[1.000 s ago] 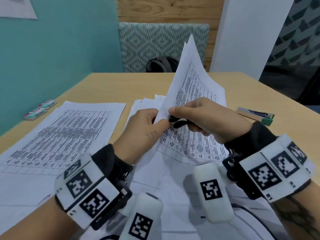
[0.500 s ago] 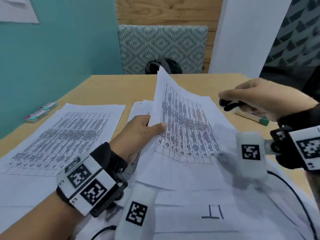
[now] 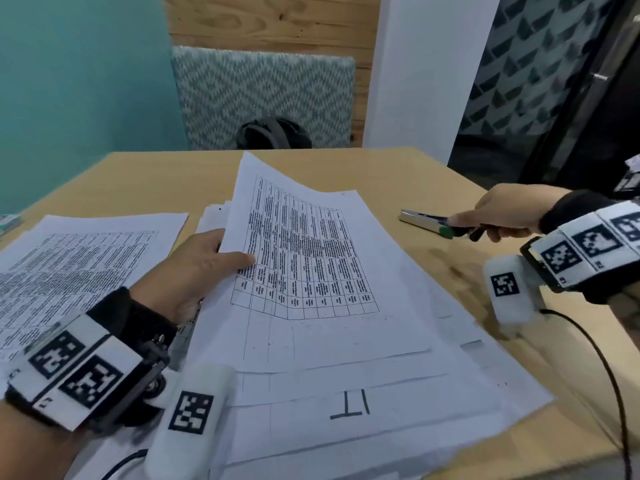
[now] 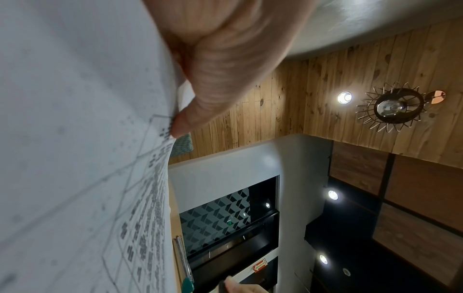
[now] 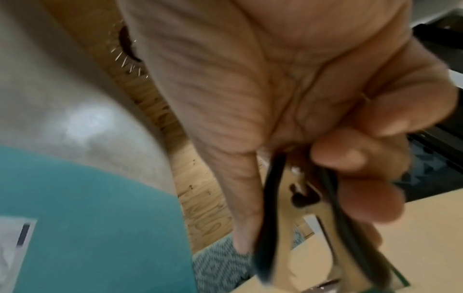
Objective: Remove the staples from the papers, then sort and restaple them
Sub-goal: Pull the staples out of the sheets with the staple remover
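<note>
A printed table sheet (image 3: 304,258) lies tilted over the loose paper pile (image 3: 346,393). My left hand (image 3: 214,261) pinches its left edge, thumb on top and fingers hidden beneath; the left wrist view shows the thumb (image 4: 225,69) pressed against the paper (image 4: 75,138). Out at the right, low over the table, my right hand (image 3: 491,220) grips a black staple remover (image 3: 476,233). The right wrist view shows my curled fingers (image 5: 350,154) around the staple remover (image 5: 300,208). A silver stapler (image 3: 420,221) with a green end lies just by that hand's fingertips.
Another printed stack (image 3: 79,258) lies at the left on the wooden table (image 3: 433,271). Small staple boxes (image 3: 8,225) sit at the far left edge. A black cable (image 3: 595,358) runs across the right front corner. A dark backpack (image 3: 273,133) rests beyond the far edge.
My right hand, still holding the staple remover, has left the sheet's corner and swung right and down to beside the stapler. The raised sheet has dropped flatter, still held by my left hand.
</note>
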